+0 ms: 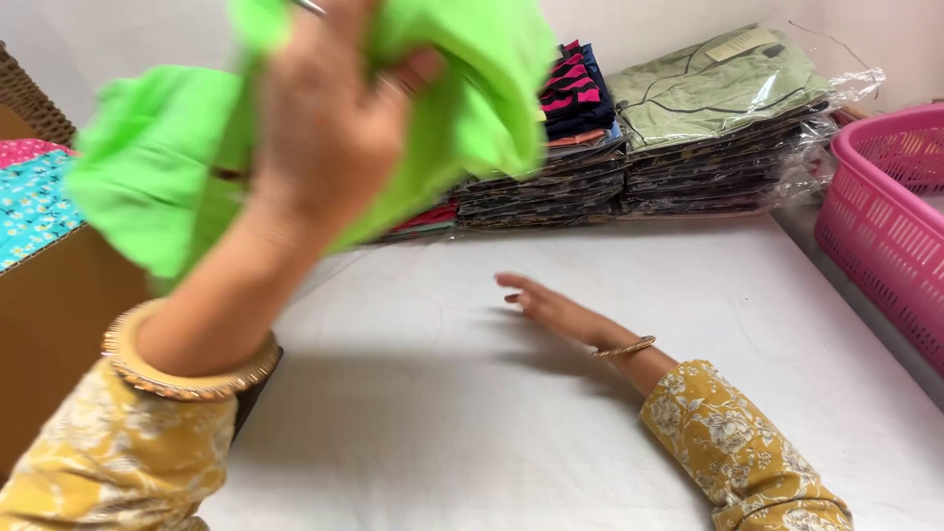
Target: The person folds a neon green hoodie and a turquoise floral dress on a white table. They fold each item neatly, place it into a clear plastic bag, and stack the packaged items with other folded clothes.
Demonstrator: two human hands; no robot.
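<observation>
My left hand (329, 118) is raised close to the camera and grips a bright green cloth (147, 167), which bunches around my fingers and hangs to the left. My right hand (551, 307) lies lower down, stretched out flat with its fingers apart over the white sheet (472, 413), and holds nothing. Both arms wear yellow flowered sleeves and gold bangles.
Stacks of folded garments in clear plastic bags (718, 128) line the far wall. A pink plastic basket (885, 226) stands at the right edge. A brown cardboard box (49, 315) with blue patterned fabric (29, 202) sits at the left.
</observation>
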